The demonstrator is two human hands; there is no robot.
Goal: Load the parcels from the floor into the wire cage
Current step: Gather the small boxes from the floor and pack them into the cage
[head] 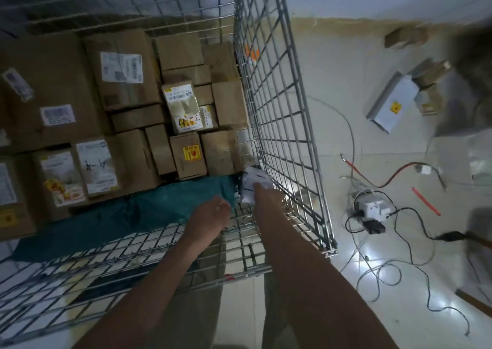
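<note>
A white power strip (372,207) is seen on the tiled floor (332,87), ringed by tangled black cables (407,238), beside a red wire (386,174) and a red stick (425,200).

Parcel sorting room: wire cage (277,114) of labelled cartons (122,69), tiled floor (332,82).

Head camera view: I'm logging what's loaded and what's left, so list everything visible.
wire cage: one, silver mesh, left and centre
cardboard boxes: many, brown, packed inside the cage
green bag: one, teal, cage near edge
white parcel: one, cage right corner
white-grey parcel: one, floor at right
small boxes: a few, brown, floor beside it
cables: several, black, white, red, on floor
left hand: over the green bag
right hand: on the white parcel
</note>
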